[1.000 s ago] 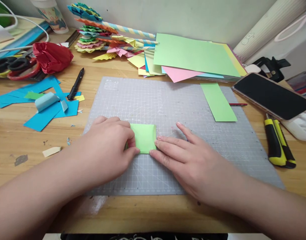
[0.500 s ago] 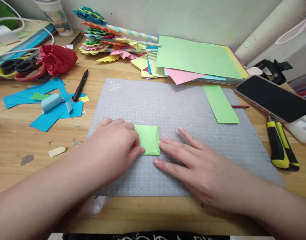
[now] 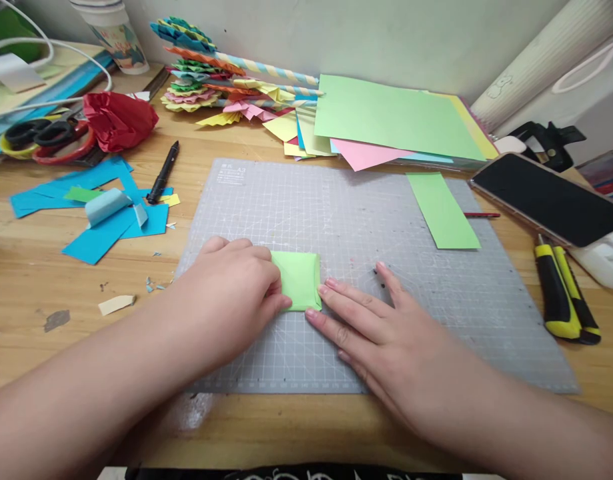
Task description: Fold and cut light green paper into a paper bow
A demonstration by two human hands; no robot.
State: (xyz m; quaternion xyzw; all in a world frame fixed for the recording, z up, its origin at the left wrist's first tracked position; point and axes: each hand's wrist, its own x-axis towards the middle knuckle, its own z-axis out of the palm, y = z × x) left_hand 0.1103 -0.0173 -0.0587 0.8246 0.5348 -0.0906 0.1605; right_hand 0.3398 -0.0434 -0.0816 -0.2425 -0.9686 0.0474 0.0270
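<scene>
A small folded green paper [image 3: 300, 280] lies flat on the grey cutting mat [image 3: 266, 213], a raised fold running along its right edge. My left hand [image 3: 239, 287] covers its left part, with curled fingers and the thumb closed on it. Palm down on the mat, my right hand [image 3: 386, 340] has its fingers stretched out and spread. Its fingertips touch the right edge and lower right corner of the folded paper. A flat green paper strip [image 3: 442, 210] rests on the mat's right side.
Blue paper scraps [image 3: 101, 233], a black pen [image 3: 163, 172] and scissors [image 3: 51, 133] lie to the left. Paper flowers [image 3: 196, 73] and a green sheet [image 3: 391, 117] are at the back. A phone [image 3: 551, 197] and yellow-black cutters [image 3: 561, 293] lie on the right.
My right hand's fingers have shifted: the lower one has moved up to the paper's lower right corner, and the upper one has spread rightward. My left hand still holds the paper.
</scene>
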